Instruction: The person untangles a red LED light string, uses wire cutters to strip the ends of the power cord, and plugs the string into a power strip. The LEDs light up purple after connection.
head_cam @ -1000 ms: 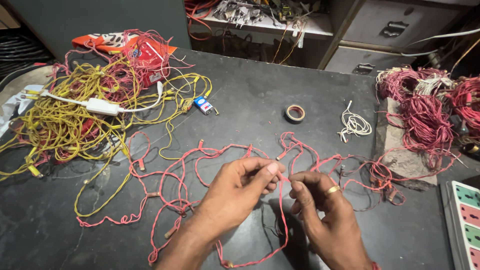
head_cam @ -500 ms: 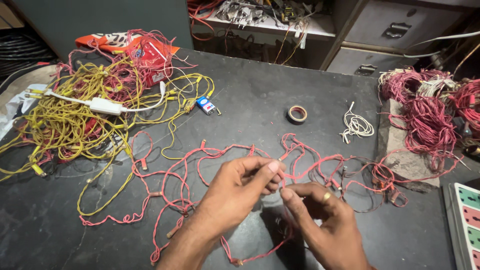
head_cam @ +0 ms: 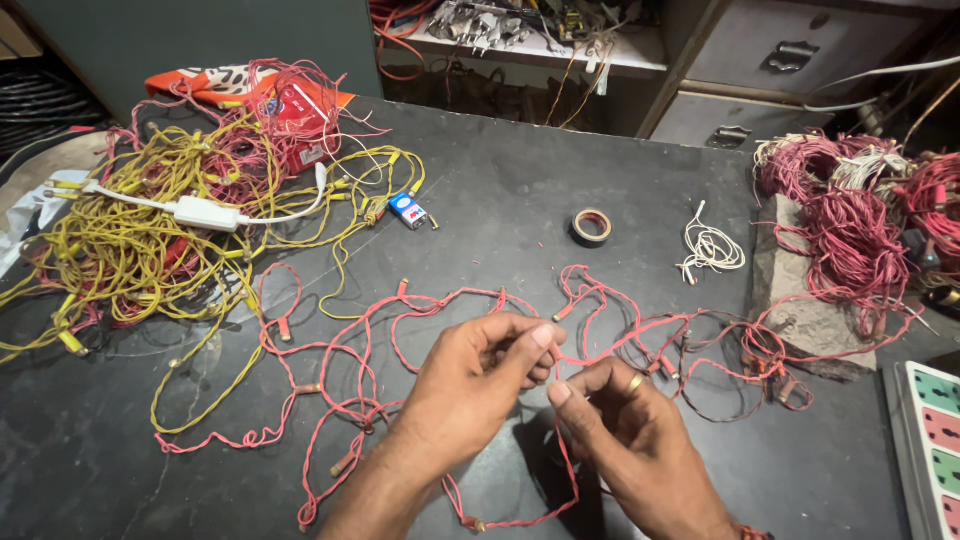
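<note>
Just nearer me than the tape roll (head_cam: 591, 225), left hand (head_cam: 480, 385) and right hand (head_cam: 620, 430) fingertips pinch red light string (head_cam: 420, 305): light, limp, tangle-prone; grip beside bulbs, probably fragile.

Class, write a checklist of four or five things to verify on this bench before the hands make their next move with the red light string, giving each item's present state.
1. Both hands on the red light string: left hand, right hand pinch it. Ok.
2. String free of tangles: loops cross. Not ok.
3. Tape roll within sight: ok.
4. Yellow wire pile apart from the red string: strands overlap. Not ok.
5. Power off: cannot tell.
</note>
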Demonstrator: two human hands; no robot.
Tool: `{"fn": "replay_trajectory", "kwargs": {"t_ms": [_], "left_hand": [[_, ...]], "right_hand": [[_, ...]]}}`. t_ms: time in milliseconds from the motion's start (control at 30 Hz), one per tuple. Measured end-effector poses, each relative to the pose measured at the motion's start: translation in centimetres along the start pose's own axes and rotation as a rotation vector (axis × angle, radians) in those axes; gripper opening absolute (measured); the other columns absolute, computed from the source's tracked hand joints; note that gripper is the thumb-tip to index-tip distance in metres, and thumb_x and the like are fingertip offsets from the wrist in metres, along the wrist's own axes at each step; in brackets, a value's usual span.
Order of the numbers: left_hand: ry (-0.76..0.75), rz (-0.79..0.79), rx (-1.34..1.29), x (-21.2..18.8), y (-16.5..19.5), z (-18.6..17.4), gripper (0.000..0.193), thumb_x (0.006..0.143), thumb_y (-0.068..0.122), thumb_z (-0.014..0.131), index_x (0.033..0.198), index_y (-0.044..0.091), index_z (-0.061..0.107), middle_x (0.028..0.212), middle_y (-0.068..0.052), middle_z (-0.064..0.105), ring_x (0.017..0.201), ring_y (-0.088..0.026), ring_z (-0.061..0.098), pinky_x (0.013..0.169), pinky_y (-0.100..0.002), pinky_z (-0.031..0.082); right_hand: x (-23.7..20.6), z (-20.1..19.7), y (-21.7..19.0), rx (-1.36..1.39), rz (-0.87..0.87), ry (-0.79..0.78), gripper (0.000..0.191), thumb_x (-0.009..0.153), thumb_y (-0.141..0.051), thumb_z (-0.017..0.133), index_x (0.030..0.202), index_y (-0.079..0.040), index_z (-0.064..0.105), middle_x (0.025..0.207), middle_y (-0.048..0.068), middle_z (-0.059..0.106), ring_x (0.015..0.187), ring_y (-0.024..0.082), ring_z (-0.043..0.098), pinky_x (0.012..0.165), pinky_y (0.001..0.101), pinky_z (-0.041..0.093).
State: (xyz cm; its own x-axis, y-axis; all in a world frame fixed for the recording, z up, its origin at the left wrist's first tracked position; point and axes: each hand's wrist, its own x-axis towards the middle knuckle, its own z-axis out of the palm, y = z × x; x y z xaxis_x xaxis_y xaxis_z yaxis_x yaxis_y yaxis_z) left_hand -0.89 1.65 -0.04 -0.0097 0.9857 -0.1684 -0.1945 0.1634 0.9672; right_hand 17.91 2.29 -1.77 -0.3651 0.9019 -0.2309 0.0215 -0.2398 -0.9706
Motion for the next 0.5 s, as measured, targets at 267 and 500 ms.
{"fn": "replay_trajectory", "kwargs": {"t_ms": [267, 500], "left_hand": [[0.027, -0.083, -0.049, 0.1, 0.5, 0.5, 0.032, 0.1, 0.032, 0.053, 0.111, 0.004, 0.065, 0.103, -0.004, 0.072, 0.091, -0.011, 0.072, 0.08, -0.028, 0.058], [-0.012, -0.137, -0.171, -0.3, 1.6, -0.2, 0.033, 0.101, 0.035, 0.047, 0.112, 0.005, 0.058, 0.102, -0.011, 0.074, 0.077, -0.017, 0.071, 0.073, -0.031, 0.059]], "right_hand": [[-0.2, -1.2, -0.1, -0.154, -0.112, 0.207, 0.014, 0.093, -0.014, 0.071, 0.09, -0.001, 0.066, 0.07, 0.0, 0.059, 0.06, 0.007, 0.052, 0.053, 0.0257, 0.042], [1.3, -5.0, -1.7, -0.704, -0.312, 0.544, 0.052, 0.086, -0.02, 0.078, 0.131, -0.009, 0.055, 0.101, -0.001, 0.063, 0.061, 0.015, 0.062, 0.054, 0.0309, 0.05]]}}
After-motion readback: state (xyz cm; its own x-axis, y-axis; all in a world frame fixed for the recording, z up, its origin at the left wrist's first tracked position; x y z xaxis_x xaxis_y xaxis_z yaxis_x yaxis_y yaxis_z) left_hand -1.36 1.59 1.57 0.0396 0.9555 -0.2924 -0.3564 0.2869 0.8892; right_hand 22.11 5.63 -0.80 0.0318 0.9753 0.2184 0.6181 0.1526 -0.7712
